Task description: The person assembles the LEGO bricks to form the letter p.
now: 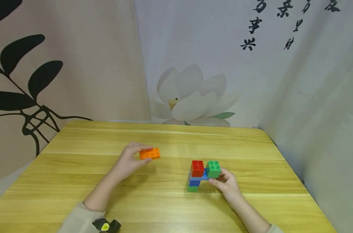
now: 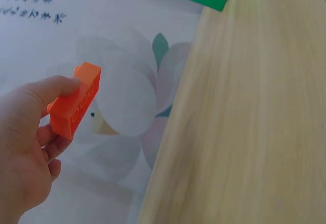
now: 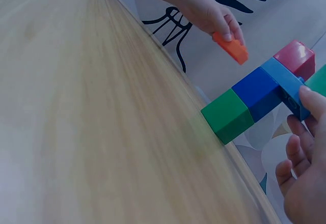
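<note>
My left hand (image 1: 129, 163) pinches an orange toy building brick (image 1: 155, 153) between thumb and fingers, above the table and left of a small stack. In the left wrist view the orange brick (image 2: 76, 103) is tilted. My right hand (image 1: 229, 187) grips the overhanging right end of the stack, its thumb at a long blue brick (image 3: 285, 81). Below that sit a blue brick (image 3: 256, 92) and, lowest, a green brick (image 3: 227, 116). On top stand a red brick (image 1: 197, 169) at the left and another green brick (image 1: 213, 170) at the right, with a gap between them.
The wooden table (image 1: 77, 155) extends around both hands. Behind it hangs a pale curtain (image 1: 106, 64) printed with leaves, a lotus flower and dark characters. A dark wrist device (image 1: 106, 225) sits at the left sleeve.
</note>
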`<state>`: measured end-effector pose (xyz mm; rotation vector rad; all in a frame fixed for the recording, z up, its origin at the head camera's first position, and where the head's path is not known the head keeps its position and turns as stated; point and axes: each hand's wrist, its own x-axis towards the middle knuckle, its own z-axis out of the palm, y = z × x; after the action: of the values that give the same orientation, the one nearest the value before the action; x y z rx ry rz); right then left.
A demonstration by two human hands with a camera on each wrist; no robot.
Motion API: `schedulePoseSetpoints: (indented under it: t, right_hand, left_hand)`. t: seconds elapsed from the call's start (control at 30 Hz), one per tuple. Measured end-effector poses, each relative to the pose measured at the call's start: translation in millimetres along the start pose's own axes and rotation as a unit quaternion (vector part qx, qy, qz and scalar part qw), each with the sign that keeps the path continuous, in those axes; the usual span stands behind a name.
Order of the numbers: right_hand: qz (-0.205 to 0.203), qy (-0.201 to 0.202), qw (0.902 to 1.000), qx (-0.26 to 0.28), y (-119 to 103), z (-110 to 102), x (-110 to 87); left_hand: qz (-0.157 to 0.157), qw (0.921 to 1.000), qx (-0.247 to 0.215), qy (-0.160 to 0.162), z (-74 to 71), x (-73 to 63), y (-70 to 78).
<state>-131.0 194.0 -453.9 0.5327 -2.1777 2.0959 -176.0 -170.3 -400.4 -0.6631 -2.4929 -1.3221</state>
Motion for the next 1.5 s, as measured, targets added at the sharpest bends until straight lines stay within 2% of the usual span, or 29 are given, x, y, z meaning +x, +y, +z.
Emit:
schedulePoseSetpoints:
  t: [0.37,0.77,1.5]
  right_hand:
    - [-0.008,-0.003,1.0000,0.001,0,0,0.0]
    - [0.001,0.004,1.0000,0.000,-1,1,-0.6]
    - [0.004,0.006,1.0000,-0.003,-2,2,-0.6]
  left_hand:
    - [0.027,0.9995,-0.016,0.008,6.0,-0.1,24.7]
    - [0.048,0.9979,-0.042,-0.006,16.7,-0.1,48.6]
    - [0.097,0.9939,-0.047,-0.023,46.8,12.0,71.5]
